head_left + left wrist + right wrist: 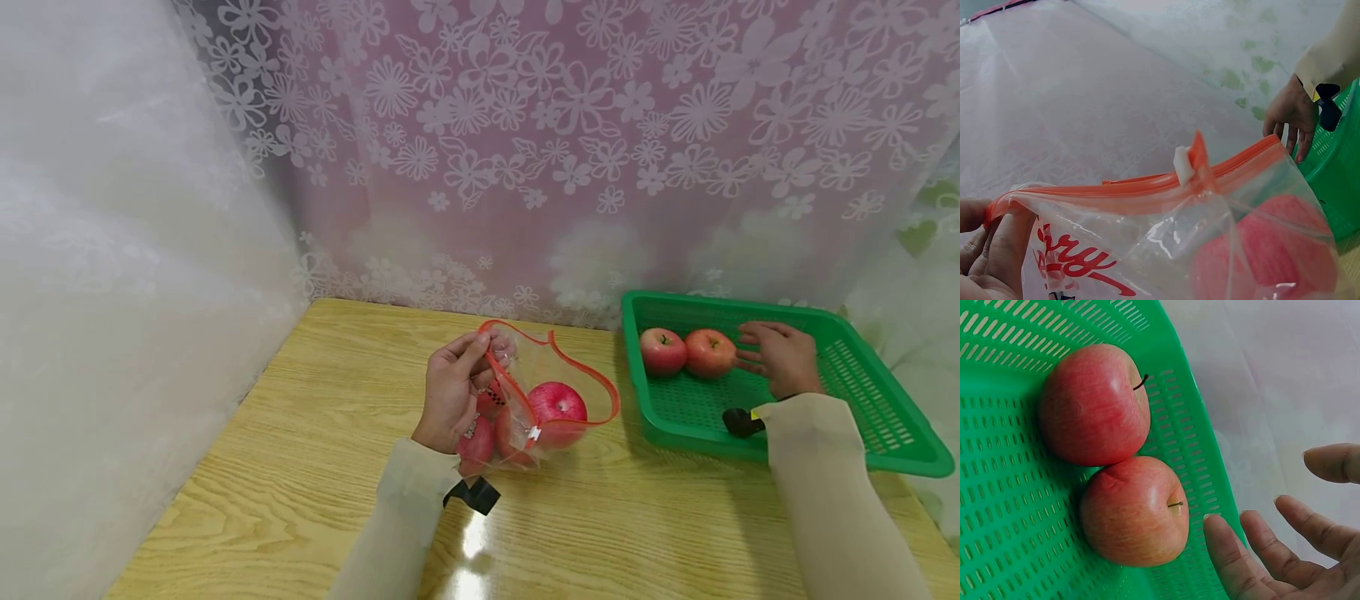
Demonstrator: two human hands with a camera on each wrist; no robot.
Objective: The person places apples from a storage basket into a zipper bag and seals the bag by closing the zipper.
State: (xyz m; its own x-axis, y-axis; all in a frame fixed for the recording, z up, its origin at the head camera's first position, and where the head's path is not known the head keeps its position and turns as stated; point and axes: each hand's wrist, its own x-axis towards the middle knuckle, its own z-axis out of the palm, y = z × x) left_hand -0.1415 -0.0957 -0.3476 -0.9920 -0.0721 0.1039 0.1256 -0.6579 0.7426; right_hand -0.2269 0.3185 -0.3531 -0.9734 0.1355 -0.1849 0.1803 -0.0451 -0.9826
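Observation:
My left hand point(450, 392) pinches the orange-red rim of a clear zip bag point(551, 354) at its left corner. The bag stands on the table with its mouth spread, several apples point(557, 404) inside; a white slider point(1182, 165) sits on the zip. Over the green basket point(678, 437) hangs my right hand point(783, 358), fingers extended and holding nothing. Two red apples lie side by side at the basket's left end, the redder apple point(1094, 406) touching the paler apple point(1135, 512). My right fingertips are just right of the paler one in the head view.
The wooden table point(300, 467) reaches back to a pink flowered curtain point(525, 167). A white sheet point(135, 250) hangs along the left side. The basket's raised slotted walls surround the two loose apples.

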